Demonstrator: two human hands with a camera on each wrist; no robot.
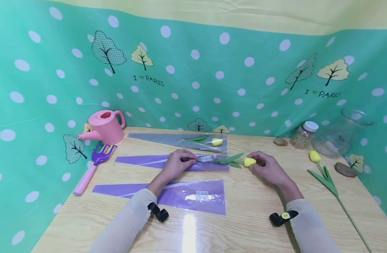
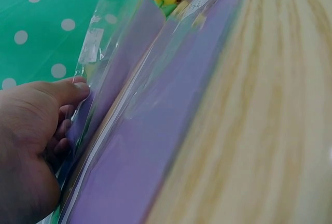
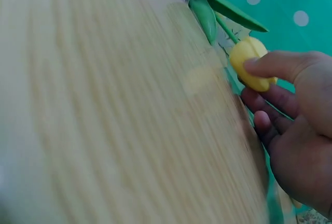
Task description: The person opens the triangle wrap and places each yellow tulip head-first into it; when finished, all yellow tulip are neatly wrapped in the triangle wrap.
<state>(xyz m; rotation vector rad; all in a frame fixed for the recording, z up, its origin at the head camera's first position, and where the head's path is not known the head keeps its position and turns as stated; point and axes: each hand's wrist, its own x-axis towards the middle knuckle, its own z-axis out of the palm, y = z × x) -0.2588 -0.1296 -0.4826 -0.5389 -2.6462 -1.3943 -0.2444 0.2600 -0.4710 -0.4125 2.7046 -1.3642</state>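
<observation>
A yellow tulip [image 1: 249, 161] lies near the middle of the tabletop [image 1: 250, 225], its stem slid into a purple sleeve [image 1: 155, 161] and its green leaves [image 1: 229, 159] and bloom sticking out of the wide mouth. The right hand [image 1: 267, 168] pinches the yellow bloom between thumb and curled fingers, as the right wrist view shows plainly. The left hand [image 1: 176, 164] rests on top of the same purple sleeve, midway along it, with thumb and curled fingers gripping the clear front film; in the left wrist view the thumb [image 2: 70, 90] presses on the film's edge.

Just behind this sleeve, toward the back edge, lies a grey sleeve [image 1: 168, 138] that already holds another yellow flower [image 1: 217, 142]. Nearer the front edge a second purple sleeve [image 1: 181, 195] lies flat under the left forearm.

At the back left corner stands a pink watering can [image 1: 105, 127], and beside it, along the left edge, lies a purple garden fork with a pink handle [image 1: 91, 168]. Toward the right edge a loose tulip [image 1: 326, 177] lies with its stem pointing to the front right corner. Near the back right corner stand a small jar with a white lid [image 1: 304, 134] and a clear glass vase [image 1: 340, 133], with brown stones [image 1: 345, 169] close by.
</observation>
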